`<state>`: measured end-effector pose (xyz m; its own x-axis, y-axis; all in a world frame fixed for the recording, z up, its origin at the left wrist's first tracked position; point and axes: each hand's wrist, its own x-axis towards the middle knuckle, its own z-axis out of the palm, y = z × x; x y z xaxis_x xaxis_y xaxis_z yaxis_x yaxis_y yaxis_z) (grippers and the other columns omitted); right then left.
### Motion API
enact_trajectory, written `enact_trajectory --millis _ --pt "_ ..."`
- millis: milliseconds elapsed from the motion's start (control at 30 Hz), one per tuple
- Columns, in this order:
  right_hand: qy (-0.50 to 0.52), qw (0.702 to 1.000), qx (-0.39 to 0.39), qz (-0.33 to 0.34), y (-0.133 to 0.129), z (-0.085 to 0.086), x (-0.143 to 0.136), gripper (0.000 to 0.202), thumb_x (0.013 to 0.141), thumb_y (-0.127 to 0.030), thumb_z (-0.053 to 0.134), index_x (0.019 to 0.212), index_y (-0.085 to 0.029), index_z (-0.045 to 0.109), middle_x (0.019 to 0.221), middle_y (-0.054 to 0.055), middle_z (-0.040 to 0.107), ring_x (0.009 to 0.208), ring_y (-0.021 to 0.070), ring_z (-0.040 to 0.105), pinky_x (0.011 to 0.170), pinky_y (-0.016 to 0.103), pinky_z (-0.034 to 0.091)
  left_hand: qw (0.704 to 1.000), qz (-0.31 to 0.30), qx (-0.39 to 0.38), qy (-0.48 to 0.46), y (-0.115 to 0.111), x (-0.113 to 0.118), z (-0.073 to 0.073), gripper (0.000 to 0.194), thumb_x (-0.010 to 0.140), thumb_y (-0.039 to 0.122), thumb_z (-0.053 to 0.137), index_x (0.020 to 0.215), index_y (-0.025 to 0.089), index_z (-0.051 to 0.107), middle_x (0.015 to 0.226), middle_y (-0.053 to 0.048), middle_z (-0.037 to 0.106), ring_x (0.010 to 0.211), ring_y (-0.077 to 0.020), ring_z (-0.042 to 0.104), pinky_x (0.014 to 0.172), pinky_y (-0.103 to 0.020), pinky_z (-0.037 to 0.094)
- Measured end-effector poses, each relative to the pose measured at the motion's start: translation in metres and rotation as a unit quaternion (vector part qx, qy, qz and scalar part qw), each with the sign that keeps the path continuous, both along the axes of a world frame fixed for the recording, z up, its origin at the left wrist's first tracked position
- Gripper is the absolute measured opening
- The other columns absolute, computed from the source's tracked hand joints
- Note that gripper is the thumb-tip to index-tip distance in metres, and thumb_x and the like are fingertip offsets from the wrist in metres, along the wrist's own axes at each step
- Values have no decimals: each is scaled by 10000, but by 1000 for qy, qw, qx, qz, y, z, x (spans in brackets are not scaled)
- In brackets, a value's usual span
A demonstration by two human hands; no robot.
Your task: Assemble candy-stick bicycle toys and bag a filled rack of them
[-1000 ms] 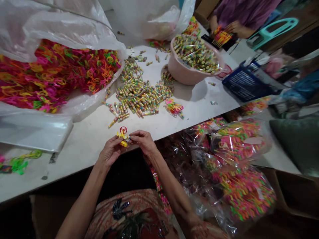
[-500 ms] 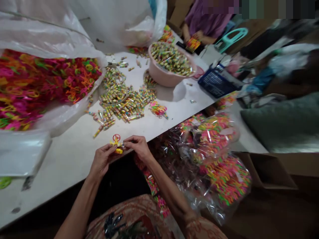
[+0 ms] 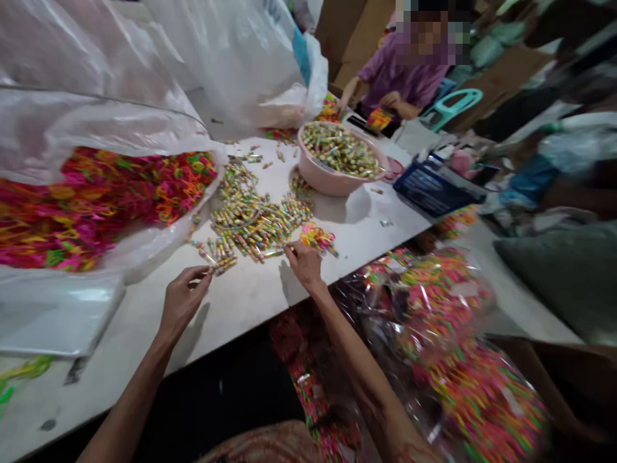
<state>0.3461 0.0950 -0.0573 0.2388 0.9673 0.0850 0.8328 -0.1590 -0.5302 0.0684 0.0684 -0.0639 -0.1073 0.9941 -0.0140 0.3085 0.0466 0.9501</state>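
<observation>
Both my hands are over the white table, near a heap of small colourful candy-like tubes (image 3: 263, 225). My left hand (image 3: 186, 296) is at the heap's near left edge, thumb and index fingertips drawn together beside the tubes; whether a tube is between them is too blurred to tell. On the heap's right side, my right hand (image 3: 306, 263) has its fingers pinched at the end of a clear tube, and what they grip is hidden. Just beyond it lies a small pile of pink and yellow plastic pieces (image 3: 318, 238). A thin ring (image 3: 236, 226) rests on the heap.
A large bag of bright plastic pieces (image 3: 120, 199) lies open at left, above a stack of clear bags (image 3: 58, 315). Behind the heap stands a pink basin (image 3: 332, 183) full of tubes. Filled bags (image 3: 448, 289) sit below the table edge. A person in purple (image 3: 405, 77) works opposite.
My hands have parted and moved forward to the tubes. The yellow piece with a red wheel has left them, and the small pile by my right hand looks larger. The view has shifted.
</observation>
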Motion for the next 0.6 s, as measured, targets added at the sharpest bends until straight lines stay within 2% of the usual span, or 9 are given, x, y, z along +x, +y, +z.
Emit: enact_trajectory --millis 67,100,233,300,367,433,500,533,600 --pt "-41 995 -77 57 5 -3 -22 253 918 -307 472 934 -185 694 919 85 699 924 215 619 789 316 418 988 1 73 136 26 -15 3 194 751 269 605 895 208 719 964 -71 702 874 -223 629 812 -343 502" --pt "-61 992 -92 62 6 -4 -30 266 929 -322 460 924 -182 686 945 89 694 932 214 615 775 309 409 974 11 96 203 42 -24 6 214 763 235 566 914 203 714 1007 -87 695 947 -248 622 881 -381 482" --pt "-112 989 -83 43 8 -14 -36 218 923 -276 454 942 -185 652 1032 87 655 912 193 594 710 279 370 909 71 112 395 117 -61 29 343 821 173 433 1059 162 680 1151 -157 644 1133 -300 552 996 -450 403" --pt "-121 990 -62 48 7 -22 -33 211 908 -217 439 951 -198 645 1000 71 647 859 174 587 665 264 350 880 38 120 458 151 -68 40 388 842 179 414 1156 161 641 1268 -171 591 1226 -313 491 1029 -480 362" --pt "-123 991 -17 50 3 -31 -32 238 905 -192 418 976 -201 645 973 67 642 816 162 582 640 255 344 850 -36 128 510 178 -65 47 443 850 212 444 1273 177 569 1423 -168 477 1341 -325 378 1081 -526 283" --pt "-124 991 38 41 0 -41 -33 258 913 -209 410 1009 -188 648 966 76 640 775 160 581 624 253 347 823 -104 113 547 197 -56 51 562 826 252 517 1383 197 463 1536 -164 324 1422 -344 241 1109 -579 196" --pt "-126 988 86 36 -3 -50 -35 277 921 -230 401 1018 -174 654 957 84 641 745 160 583 613 253 351 806 -133 82 570 208 -49 51 710 783 268 589 1452 217 358 1577 -168 226 1441 -375 172 1102 -609 174" --pt "-126 986 103 37 -4 -53 -35 284 923 -239 400 1012 -171 660 950 87 642 736 161 585 611 254 355 802 -134 72 577 210 -47 51 750 768 263 606 1465 227 332 1579 -172 216 1431 -391 188 1093 -606 191" --pt "-118 984 124 42 -4 -57 -35 287 919 -251 408 1004 -173 670 947 89 643 743 165 592 618 254 369 802 -118 60 582 206 -48 48 705 782 234 578 1451 232 355 1545 -189 276 1363 -401 327 1055 -560 279"
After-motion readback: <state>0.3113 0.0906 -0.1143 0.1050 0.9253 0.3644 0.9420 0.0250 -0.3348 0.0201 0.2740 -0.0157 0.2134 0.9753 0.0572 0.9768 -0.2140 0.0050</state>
